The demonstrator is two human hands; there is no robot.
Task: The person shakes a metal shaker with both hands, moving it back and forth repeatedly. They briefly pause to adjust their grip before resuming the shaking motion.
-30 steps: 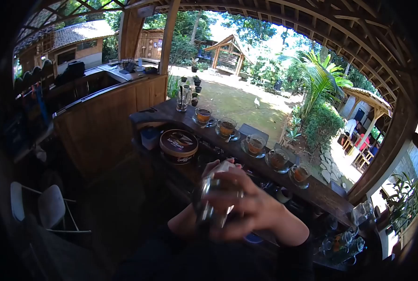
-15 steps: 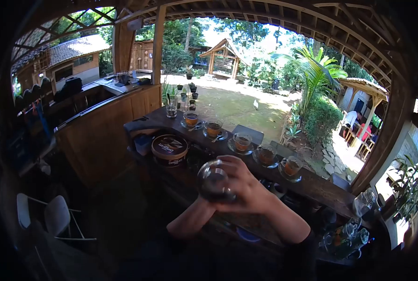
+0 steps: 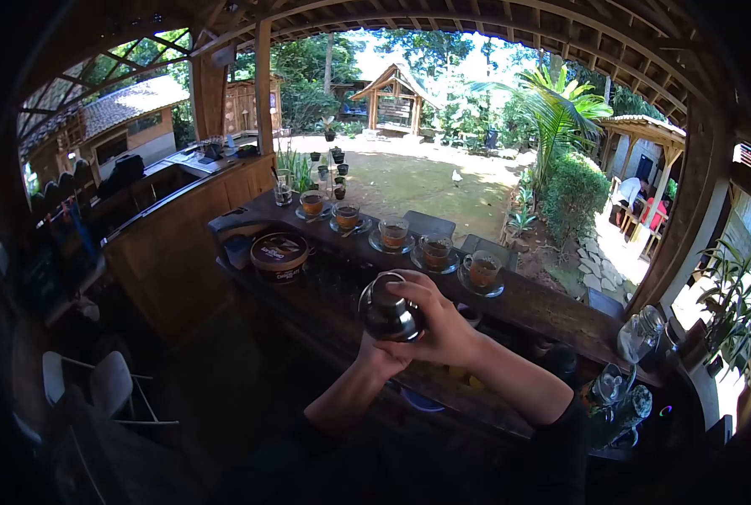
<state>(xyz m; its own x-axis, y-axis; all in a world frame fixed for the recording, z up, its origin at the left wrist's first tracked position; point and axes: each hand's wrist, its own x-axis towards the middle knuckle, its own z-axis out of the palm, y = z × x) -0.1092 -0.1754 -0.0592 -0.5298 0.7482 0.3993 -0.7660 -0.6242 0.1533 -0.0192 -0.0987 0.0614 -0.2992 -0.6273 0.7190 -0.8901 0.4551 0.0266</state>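
Observation:
A shiny metal cocktail shaker [image 3: 390, 313] is held up over the near side of the dark wooden counter [image 3: 552, 324], its domed top turned towards me. My right hand [image 3: 439, 324] is closed round its right side and top. Underneath, my left hand [image 3: 382, 357] supports the shaker; its fingers are partly hidden behind it. Beyond my hands, a row of several glass cups of amber drink on saucers runs along the counter, the middle cup [image 3: 393, 233] among them. To the left of the shaker stands a round brown chocolate tub [image 3: 279, 255].
A drinking glass with a utensil [image 3: 283, 188] stands at the row's left end. Glass jars [image 3: 641, 332] and glass pitchers [image 3: 620, 396] are at the right. White chairs [image 3: 110, 380] stand low on the left. Two people [image 3: 632, 199] are far off at the right.
The shaker has turned and is now sharper, its dome showing plainly instead of a blur. Both hands still hold it. My view has shifted slightly, so the cups appear further left.

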